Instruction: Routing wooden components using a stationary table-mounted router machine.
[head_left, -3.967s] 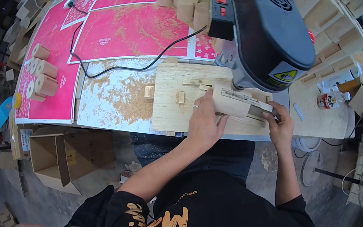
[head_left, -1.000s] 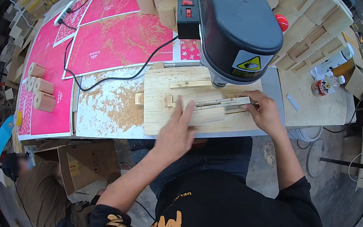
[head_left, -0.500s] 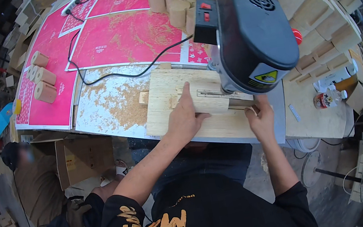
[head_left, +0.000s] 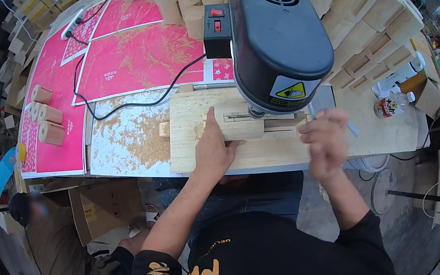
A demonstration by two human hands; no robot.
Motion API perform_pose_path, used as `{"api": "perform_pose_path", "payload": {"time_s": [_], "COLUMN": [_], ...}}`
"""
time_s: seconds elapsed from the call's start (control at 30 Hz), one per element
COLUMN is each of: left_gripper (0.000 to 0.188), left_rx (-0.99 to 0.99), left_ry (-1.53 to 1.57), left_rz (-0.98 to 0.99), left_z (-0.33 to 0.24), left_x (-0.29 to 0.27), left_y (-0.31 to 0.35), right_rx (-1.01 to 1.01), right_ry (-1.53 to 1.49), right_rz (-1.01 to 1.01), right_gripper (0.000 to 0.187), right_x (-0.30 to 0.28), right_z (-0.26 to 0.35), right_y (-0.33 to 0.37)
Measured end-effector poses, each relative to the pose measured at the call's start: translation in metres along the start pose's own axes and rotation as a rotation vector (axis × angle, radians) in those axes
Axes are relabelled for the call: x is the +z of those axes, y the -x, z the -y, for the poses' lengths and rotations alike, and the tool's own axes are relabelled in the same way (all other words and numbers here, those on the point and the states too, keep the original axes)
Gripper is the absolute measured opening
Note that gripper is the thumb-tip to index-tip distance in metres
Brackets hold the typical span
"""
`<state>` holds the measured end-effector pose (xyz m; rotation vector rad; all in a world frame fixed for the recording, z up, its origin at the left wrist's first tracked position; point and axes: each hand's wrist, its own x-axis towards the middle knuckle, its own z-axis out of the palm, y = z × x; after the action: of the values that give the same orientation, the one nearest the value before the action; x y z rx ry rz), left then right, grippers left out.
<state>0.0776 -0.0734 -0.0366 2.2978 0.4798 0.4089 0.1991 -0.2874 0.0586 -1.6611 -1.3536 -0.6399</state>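
A pale wooden block (head_left: 247, 129) with a narrow slot in its top lies on a flat wooden board (head_left: 188, 157), under the black drill-press-like machine (head_left: 281, 41). My left hand (head_left: 212, 150) holds the block at its left end, index finger stretched along that end and thumb along the near side. Right of the block is a recess (head_left: 281, 124) in the wood. My right hand (head_left: 325, 141) is raised beside the board's right end, fingers curled and somewhat blurred. A thin pale rod (head_left: 311, 110) shows by its fingertips; whether it is held is unclear.
Several short wooden cylinders (head_left: 51, 132) stand on pink sheets (head_left: 128, 65) at left. Sawdust covers the white surface (head_left: 122, 136). A black cable (head_left: 137, 103) runs to the machine. Stacked wooden pieces (head_left: 356, 18) rise behind; a bottle (head_left: 393, 104) stands right. A person (head_left: 52, 239) sits at lower left.
My right hand has come away from the right end of the recess, moving right and toward me. My left hand stays on the block. The whole view has shifted slightly.
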Motion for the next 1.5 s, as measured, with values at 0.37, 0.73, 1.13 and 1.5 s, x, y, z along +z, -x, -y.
{"api": "perform_pose_path", "payload": {"time_s": [0.37,0.73,1.13,1.5], "left_gripper": [0.109,0.110,0.093,0.085], "left_rx": [-0.041,0.068,0.147,-0.190], "left_ry": [0.020,0.055,0.078,0.451], "left_rz": [0.031,0.005,0.288,0.194], "left_z": [-0.017,-0.025,-0.012,0.074], "left_x": [0.009,0.031,-0.025,-0.168], "left_y": [-0.003,-0.005,-0.040,-0.013], "right_rx": [0.435,-0.060,0.849,0.522], "right_ry": [-0.364,-0.033,-0.538,0.229], "right_rz": [-0.178,-0.033,-0.071,0.583], "right_gripper": [0.016,0.009,0.070,0.034], "right_x": [-0.010,0.022,-0.010,-0.019], "right_z": [0.007,-0.022,-0.032,-0.040], "right_y": [-0.080,0.021,-0.095,0.038]}}
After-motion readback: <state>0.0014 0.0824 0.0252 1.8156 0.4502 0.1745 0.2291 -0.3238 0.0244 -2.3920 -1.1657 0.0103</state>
